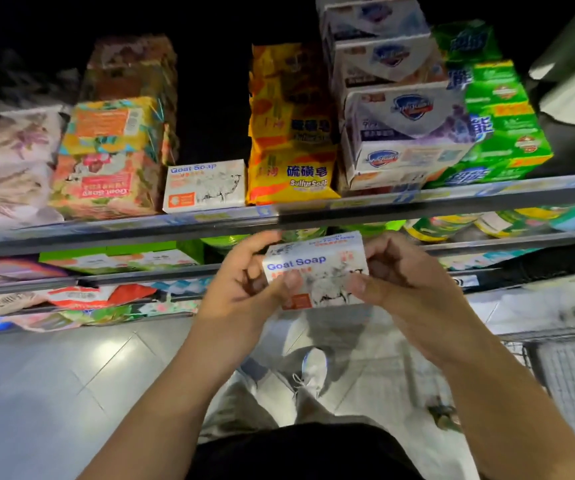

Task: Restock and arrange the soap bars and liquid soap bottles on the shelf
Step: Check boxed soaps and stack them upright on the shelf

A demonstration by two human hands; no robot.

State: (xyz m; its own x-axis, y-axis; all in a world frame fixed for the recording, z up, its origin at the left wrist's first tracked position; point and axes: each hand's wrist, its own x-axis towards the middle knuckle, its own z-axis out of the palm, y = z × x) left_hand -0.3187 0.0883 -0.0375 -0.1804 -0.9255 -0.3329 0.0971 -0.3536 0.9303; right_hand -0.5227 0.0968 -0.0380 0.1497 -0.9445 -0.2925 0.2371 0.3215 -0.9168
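Darkness swallowed the back of the upper shelf (230, 216), so the rear packs in each row could hardly be made out, and motion blur smeared most of the print. The pale floral packs (5, 161) at the far left were cut off by the frame edge. The lower shelves (133, 277) showed only slivers of crumpled wrappers behind their metal rails. The person's forearms ran out of view at the bottom.

Just below the upper shelf's front rail, in the air, a small rectangular carton (317, 271) marked "Goat Soap" was held between both hands. The left hand (244, 285) gripped its left end, fingers (262, 241) curled round it and the thumb laid across the front face. The right hand (404, 282) gripped the right end the same way. The carton was matte white card with sharp corners and a drawn goat on the front.

A matching carton (204, 187) stood on the upper shelf at the rail, between colourful paper-wrapped blocks (109, 168) and glossy yellow "Sulfur Soap" packets (293, 178). To the right rose stacked white boxes (407, 133) with a shield emblem, then shiny green bundles (504, 133). Glossy grey tiles (54, 375) covered the floor, and a wire basket (573, 379) sat at the lower right, partly cropped.
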